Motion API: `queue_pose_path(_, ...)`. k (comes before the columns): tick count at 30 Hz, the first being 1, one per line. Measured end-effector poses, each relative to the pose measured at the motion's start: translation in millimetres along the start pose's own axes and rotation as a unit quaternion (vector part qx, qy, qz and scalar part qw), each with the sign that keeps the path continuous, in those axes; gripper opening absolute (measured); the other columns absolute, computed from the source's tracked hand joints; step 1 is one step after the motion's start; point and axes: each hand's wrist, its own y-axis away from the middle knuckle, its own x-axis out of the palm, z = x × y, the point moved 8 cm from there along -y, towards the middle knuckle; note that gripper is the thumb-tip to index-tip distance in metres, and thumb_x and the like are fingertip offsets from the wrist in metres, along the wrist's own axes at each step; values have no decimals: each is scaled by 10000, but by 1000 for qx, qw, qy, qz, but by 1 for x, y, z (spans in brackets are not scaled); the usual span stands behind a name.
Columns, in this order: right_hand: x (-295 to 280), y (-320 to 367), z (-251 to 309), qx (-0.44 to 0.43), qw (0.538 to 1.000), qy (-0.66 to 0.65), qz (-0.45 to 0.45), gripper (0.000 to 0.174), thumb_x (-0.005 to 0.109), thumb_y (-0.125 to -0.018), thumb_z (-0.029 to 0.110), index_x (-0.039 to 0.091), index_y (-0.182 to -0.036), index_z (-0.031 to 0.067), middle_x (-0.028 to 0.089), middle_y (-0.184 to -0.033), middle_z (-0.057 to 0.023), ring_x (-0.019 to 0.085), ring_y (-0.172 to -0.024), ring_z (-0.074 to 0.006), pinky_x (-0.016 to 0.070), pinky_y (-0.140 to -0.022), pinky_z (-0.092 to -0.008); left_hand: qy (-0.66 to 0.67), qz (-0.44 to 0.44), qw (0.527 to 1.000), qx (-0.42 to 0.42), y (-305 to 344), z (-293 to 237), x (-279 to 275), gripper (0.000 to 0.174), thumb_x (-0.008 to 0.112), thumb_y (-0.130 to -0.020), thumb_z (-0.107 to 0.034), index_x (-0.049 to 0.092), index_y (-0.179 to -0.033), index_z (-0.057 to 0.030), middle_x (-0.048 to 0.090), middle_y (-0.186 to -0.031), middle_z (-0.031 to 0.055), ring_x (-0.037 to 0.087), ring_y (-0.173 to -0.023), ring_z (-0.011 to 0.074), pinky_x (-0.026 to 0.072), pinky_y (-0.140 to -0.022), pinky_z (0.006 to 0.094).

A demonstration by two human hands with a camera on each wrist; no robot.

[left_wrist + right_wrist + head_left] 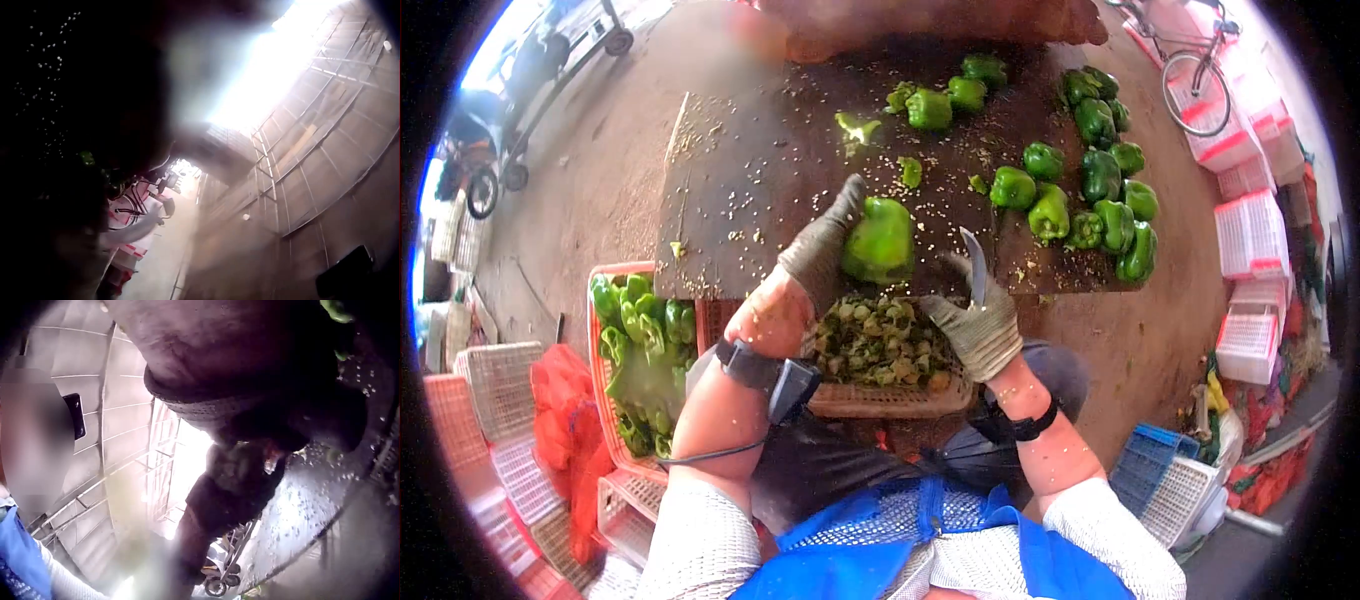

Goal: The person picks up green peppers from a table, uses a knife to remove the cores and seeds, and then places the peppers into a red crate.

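My gloved left hand [825, 240] holds a green bell pepper [882, 240] from its left side, over the near edge of the dark board. The pepper is upright, and the fingers behind it are hidden. To its right, my gloved right hand [978, 325] grips a small knife [975, 262], its curved blade pointing up and apart from the pepper. Below both hands, a crate [890, 402] contains cut pepper cores [880, 340]. In the right wrist view the right glove [244, 412] is dark; the left wrist view is mostly black on its left side.
Whole green peppers [1100, 175] stand at the board's right, with several more [930, 108] at the back. Seeds and scraps [910, 172] litter the board [750, 150]. A crate of peppers [640, 330] is at left; a red sack [930, 25] lies beyond the board.
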Motion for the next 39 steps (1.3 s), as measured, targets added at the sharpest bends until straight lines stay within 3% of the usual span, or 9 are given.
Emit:
queue_pose_path(2,-12,-10,26,-108,993,-42,-39,757,778,-789,184,375,-1407,12,624,-1187,-139,595,-1117,-219,479,-946,-326,-24,40,999,-27,-8,16,12,648,484,-871,-687,615,-1099,-94,668,-964,74,657,-821,213,556,-665,382)
queue_pose_path(6,-8,-22,24,-91,994,-61,-2,817,821,-739,187,381,-1402,1,563,-1284,-145,558,-1168,-224,451,-990,-324,-93,122,986,-71,14,29,48,696,426,-878,-718,616,-1135,-100,681,-941,56,650,-790,154,508,-587,307)
queue_pose_path(8,-11,-27,12,-113,991,-67,2,846,838,-722,215,382,-1403,3,565,-1284,-134,562,-1159,-217,451,-990,-327,-234,106,964,73,13,10,48,734,516,-857,-682,525,-1260,-69,612,-1154,100,604,-996,196,505,-813,335)
queue_pose_path(11,-1,-33,-4,-52,971,-232,6,882,861,-690,229,392,-1404,10,571,-1274,-122,561,-1146,-201,453,-988,-339,-484,9,820,305,25,-6,58,774,644,-852,-556,401,-1376,-41,519,-1289,122,502,-1184,221,427,-995,343)
queue_pose_path(12,0,-34,-5,-48,965,-260,10,881,862,-686,224,395,-1402,11,571,-1274,-121,561,-1145,-198,454,-987,-341,-537,-23,754,377,33,-7,58,725,650,-862,-524,444,-1339,-18,538,-1258,131,517,-1159,227,420,-993,357)
queue_pose_path(15,-5,-37,1,-82,977,-198,4,844,849,-698,223,410,-1388,17,578,-1263,-112,567,-1144,-200,457,-984,-332,-498,-7,734,462,37,-15,63,632,676,-852,-495,539,-1224,-4,558,-1150,137,555,-1070,247,452,-935,352)
queue_pose_path(20,0,-54,-2,-78,978,-178,-73,625,707,-719,115,487,-1299,38,620,-1152,-178,618,-1061,-314,500,-919,-362,-363,-57,836,408,10,-20,46,571,549,-938,-514,563,-1213,-14,595,-1131,70,555,-1044,159,458,-917,311)
queue_pose_path(26,9,-57,-25,18,977,-200,-65,439,670,-736,136,577,-1160,68,659,-982,-190,650,-909,-341,528,-801,-386,-90,-45,975,197,-45,21,-1,606,460,-926,-616,568,-1199,-86,631,-1139,83,609,-1016,236,503,-902,391)
queue_pose_path(39,6,-45,-12,-4,988,-96,-125,471,702,-737,125,576,-1189,87,637,-1026,-195,620,-973,-364,515,-841,-396,128,66,986,84,-57,36,13,592,399,-917,-662,555,-1153,-142,638,-1017,73,628,-942,228,525,-861,390)
